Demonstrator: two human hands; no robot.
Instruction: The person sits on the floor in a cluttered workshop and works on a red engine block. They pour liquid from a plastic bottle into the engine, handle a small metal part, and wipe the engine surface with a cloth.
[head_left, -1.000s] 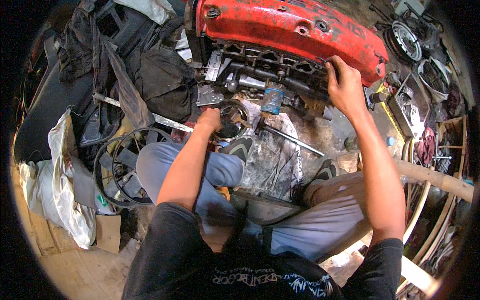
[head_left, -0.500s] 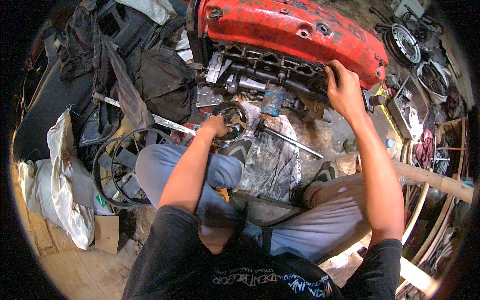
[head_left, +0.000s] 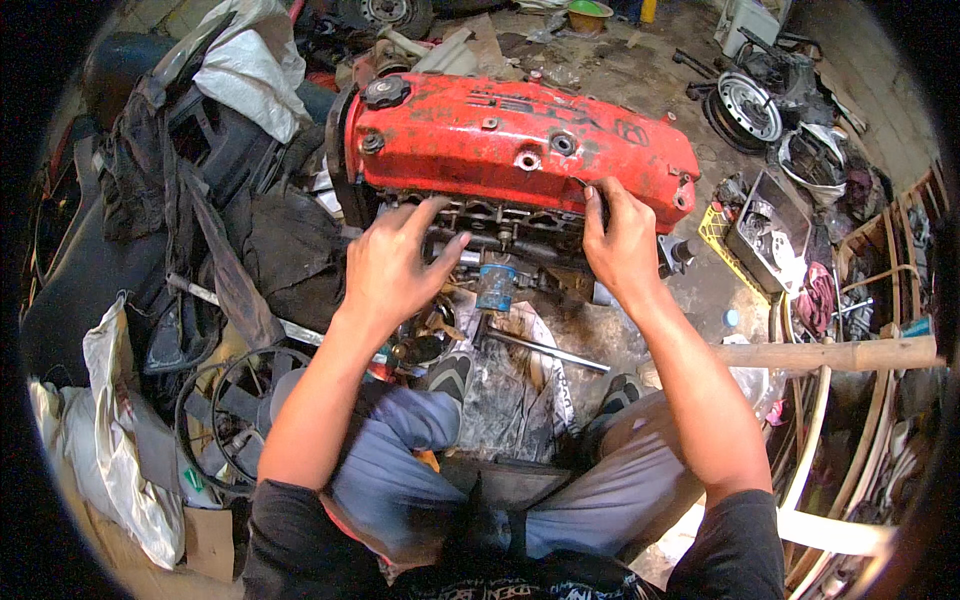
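Note:
A car engine with a worn red valve cover point(head_left: 440, 140) lies in front of me, its dark intake side facing my way. My left hand point(head_left: 390, 265) hangs over the near left part of the engine, thumb and fingers apart, slightly blurred and holding nothing. At the cover's lower right edge is my right hand point(head_left: 622, 235), its thumb and fingertips closed together. A thin dark sliver shows at these fingertips, too small to name. Below the engine's middle sticks out a blue oil filter point(head_left: 496, 288).
A long-handled metal bar point(head_left: 550, 350) lies on the floor between my feet. Dark cloths point(head_left: 285, 240) and a white sack point(head_left: 130, 430) are heaped at left. To the right stand a metal tray of parts point(head_left: 765, 225), a wheel rim point(head_left: 748, 108) and a wooden pole point(head_left: 840, 353).
My left hand has risen from the round dark part near my left knee to the engine and opened. My right hand stays at the cover's edge. The view has tilted up.

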